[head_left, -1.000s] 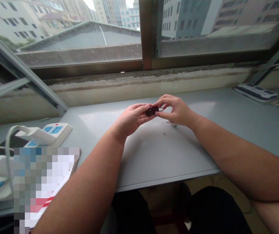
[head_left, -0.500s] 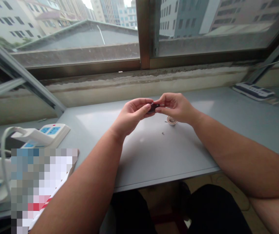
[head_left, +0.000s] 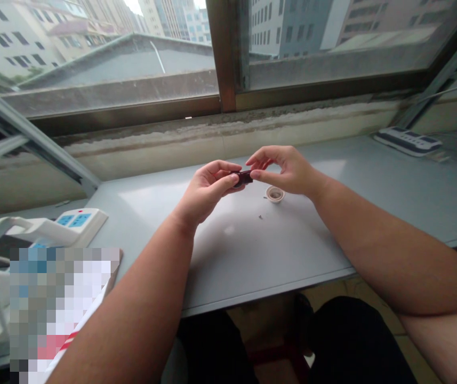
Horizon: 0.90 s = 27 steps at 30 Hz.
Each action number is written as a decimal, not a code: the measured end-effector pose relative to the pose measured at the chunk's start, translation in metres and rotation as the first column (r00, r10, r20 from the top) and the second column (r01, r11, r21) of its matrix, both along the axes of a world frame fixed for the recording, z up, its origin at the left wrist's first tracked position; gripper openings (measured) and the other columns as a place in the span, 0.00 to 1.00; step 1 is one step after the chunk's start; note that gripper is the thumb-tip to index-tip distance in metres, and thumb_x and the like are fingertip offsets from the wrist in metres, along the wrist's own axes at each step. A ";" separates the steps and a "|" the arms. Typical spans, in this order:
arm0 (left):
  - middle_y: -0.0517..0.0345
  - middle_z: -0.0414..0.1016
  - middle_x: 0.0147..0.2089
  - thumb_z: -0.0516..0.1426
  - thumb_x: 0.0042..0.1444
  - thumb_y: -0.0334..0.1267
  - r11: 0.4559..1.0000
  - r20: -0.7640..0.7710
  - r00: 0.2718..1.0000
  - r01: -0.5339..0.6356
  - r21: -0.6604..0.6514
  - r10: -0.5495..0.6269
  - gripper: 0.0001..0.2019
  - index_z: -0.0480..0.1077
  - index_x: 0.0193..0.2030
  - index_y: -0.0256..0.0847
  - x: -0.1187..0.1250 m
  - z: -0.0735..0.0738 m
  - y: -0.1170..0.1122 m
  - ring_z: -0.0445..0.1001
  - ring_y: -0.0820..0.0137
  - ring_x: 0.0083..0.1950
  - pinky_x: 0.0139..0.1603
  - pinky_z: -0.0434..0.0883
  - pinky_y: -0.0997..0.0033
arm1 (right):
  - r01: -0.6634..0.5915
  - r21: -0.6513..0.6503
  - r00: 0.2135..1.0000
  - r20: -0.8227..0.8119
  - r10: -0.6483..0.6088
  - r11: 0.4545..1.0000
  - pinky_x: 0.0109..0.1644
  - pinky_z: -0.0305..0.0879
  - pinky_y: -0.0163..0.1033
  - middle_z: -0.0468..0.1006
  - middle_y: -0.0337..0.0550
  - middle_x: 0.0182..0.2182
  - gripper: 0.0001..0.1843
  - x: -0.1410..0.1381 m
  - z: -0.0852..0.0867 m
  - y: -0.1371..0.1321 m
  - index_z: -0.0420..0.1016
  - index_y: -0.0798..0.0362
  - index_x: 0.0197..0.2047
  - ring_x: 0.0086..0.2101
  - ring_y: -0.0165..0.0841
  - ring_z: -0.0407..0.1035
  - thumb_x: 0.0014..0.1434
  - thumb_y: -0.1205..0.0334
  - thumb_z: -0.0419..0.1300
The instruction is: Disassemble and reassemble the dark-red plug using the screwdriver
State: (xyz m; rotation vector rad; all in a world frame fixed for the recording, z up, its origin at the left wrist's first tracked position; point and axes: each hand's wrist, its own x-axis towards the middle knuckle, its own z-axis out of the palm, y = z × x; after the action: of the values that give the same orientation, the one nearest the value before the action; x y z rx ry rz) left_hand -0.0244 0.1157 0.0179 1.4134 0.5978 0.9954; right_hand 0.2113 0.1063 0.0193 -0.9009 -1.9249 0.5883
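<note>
My left hand [head_left: 209,188] pinches a small dark reddish-black piece [head_left: 246,177] between thumb and fingers, above the desk. Its kind I cannot make out, as the fingers cover its left end. My right hand [head_left: 282,169] is at the piece's right end. Its thumb tip lies at or against that end, while the forefinger is lifted clear of the thumb, leaving a gap. Below the right hand, a small round whitish cup or roll [head_left: 275,194] with a brownish inside rests on the desk. A tiny metallic bit [head_left: 260,217] lies nearer to me.
The grey desk [head_left: 244,272] runs up to the wall under the window. At the left are a white power strip [head_left: 88,221] with a plug and cable, and a blurred-out packet [head_left: 80,288]. A dark-and-white power strip [head_left: 408,141] lies at the far right.
The right forefinger has lifted off the dark piece and opened away from the thumb. More of the piece shows now. The whole view has shifted slightly.
</note>
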 end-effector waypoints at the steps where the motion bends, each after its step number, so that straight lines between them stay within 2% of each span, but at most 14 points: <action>1: 0.51 0.84 0.43 0.73 0.53 0.40 1.000 -0.028 0.999 -0.020 0.023 0.020 0.16 0.77 0.43 0.38 -0.001 -0.001 0.001 0.82 0.68 0.45 0.53 0.78 0.64 | 0.034 0.034 0.998 0.054 -0.035 0.999 0.48 0.73 0.46 0.84 0.45 0.40 0.16 0.005 0.003 0.001 0.83 0.50 0.46 0.40 0.38 0.76 0.61 0.48 0.70; 4: 0.54 0.82 0.41 0.75 0.48 0.36 0.990 -0.122 0.987 -0.090 0.110 0.103 0.17 0.74 0.41 0.39 -0.003 -0.005 0.005 0.80 0.71 0.41 0.47 0.75 0.71 | 0.084 0.091 0.966 0.238 -0.104 0.992 0.45 0.68 0.44 0.83 0.45 0.41 0.16 0.019 0.009 0.003 0.84 0.50 0.45 0.39 0.37 0.73 0.60 0.48 0.70; 6: 0.55 0.81 0.40 0.74 0.49 0.36 0.979 -0.179 0.974 -0.108 0.173 0.138 0.16 0.74 0.40 0.39 -0.004 -0.007 0.007 0.78 0.71 0.41 0.45 0.73 0.72 | 0.092 0.087 0.939 0.325 -0.116 0.992 0.42 0.65 0.42 0.82 0.45 0.40 0.18 0.026 0.010 0.004 0.85 0.50 0.44 0.36 0.36 0.71 0.57 0.46 0.72; 8: 0.56 0.80 0.40 0.73 0.51 0.35 0.965 -0.219 0.962 -0.107 0.241 0.161 0.15 0.74 0.41 0.40 -0.005 -0.007 0.007 0.77 0.71 0.42 0.47 0.72 0.71 | 0.109 0.034 0.920 0.375 -0.114 0.993 0.39 0.64 0.41 0.82 0.44 0.38 0.21 0.029 0.009 0.005 0.85 0.49 0.44 0.34 0.35 0.69 0.55 0.43 0.74; 10: 0.57 0.79 0.40 0.72 0.52 0.35 0.950 -0.237 0.955 -0.102 0.295 0.176 0.14 0.75 0.43 0.41 -0.007 -0.006 0.007 0.76 0.70 0.42 0.48 0.71 0.71 | 0.136 -0.076 0.898 0.431 -0.091 0.988 0.37 0.63 0.41 0.83 0.44 0.38 0.25 0.031 0.007 0.006 0.86 0.48 0.46 0.32 0.34 0.70 0.51 0.40 0.75; 13: 0.55 0.79 0.41 0.71 0.54 0.35 0.935 -0.235 0.952 -0.108 0.338 0.195 0.11 0.75 0.42 0.41 -0.008 -0.002 0.008 0.76 0.69 0.42 0.48 0.71 0.70 | 0.204 -0.216 0.845 0.531 -0.061 0.955 0.34 0.64 0.40 0.83 0.44 0.39 0.31 0.031 0.004 0.006 0.86 0.46 0.47 0.30 0.34 0.72 0.44 0.37 0.78; 16: 0.55 0.79 0.41 0.69 0.56 0.35 0.921 -0.230 0.948 -0.125 0.370 0.221 0.10 0.75 0.41 0.41 -0.008 -0.001 0.010 0.76 0.69 0.43 0.48 0.71 0.69 | 0.239 -0.229 0.804 0.592 -0.059 0.944 0.33 0.65 0.40 0.83 0.44 0.38 0.34 0.031 0.002 0.006 0.86 0.45 0.47 0.30 0.35 0.73 0.39 0.38 0.80; 20: 0.56 0.78 0.41 0.69 0.56 0.35 0.946 -0.258 0.941 -0.140 0.294 0.219 0.17 0.74 0.51 0.42 -0.009 -0.008 0.014 0.76 0.71 0.38 0.43 0.71 0.70 | 0.254 -0.252 0.776 0.629 -0.042 0.934 0.31 0.63 0.40 0.82 0.42 0.36 0.33 0.033 0.000 0.005 0.85 0.43 0.46 0.29 0.35 0.73 0.38 0.39 0.81; 22: 0.58 0.77 0.39 0.68 0.58 0.36 0.953 -0.283 0.930 -0.164 0.253 0.236 0.17 0.72 0.53 0.42 -0.009 -0.013 0.017 0.74 0.72 0.34 0.39 0.70 0.71 | 0.267 -0.281 0.768 0.640 -0.027 0.922 0.31 0.63 0.40 0.82 0.42 0.36 0.31 0.034 0.000 0.004 0.85 0.43 0.45 0.30 0.36 0.73 0.38 0.41 0.81; 25: 0.60 0.74 0.33 0.65 0.63 0.39 0.944 -0.305 0.904 -0.238 0.227 0.301 0.08 0.72 0.44 0.41 -0.008 -0.017 0.020 0.69 0.74 0.30 0.35 0.66 0.72 | 0.276 -0.303 0.759 0.651 -0.014 0.912 0.32 0.63 0.41 0.83 0.42 0.37 0.28 0.034 0.002 0.004 0.84 0.44 0.44 0.31 0.37 0.74 0.41 0.43 0.80; 27: 0.60 0.73 0.31 0.63 0.65 0.40 0.951 -0.299 0.905 -0.261 0.169 0.301 0.08 0.71 0.39 0.40 -0.007 -0.016 0.020 0.67 0.74 0.30 0.34 0.64 0.72 | 0.281 -0.310 0.743 0.670 -0.001 0.908 0.33 0.64 0.41 0.83 0.42 0.38 0.26 0.033 0.005 0.003 0.83 0.44 0.45 0.32 0.37 0.74 0.44 0.45 0.78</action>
State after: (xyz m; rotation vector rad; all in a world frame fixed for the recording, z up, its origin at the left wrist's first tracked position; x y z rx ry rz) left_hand -0.0314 0.1359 0.0016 1.6487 1.0203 1.0487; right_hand 0.2441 0.1089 0.0244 -1.6896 -2.3642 0.6270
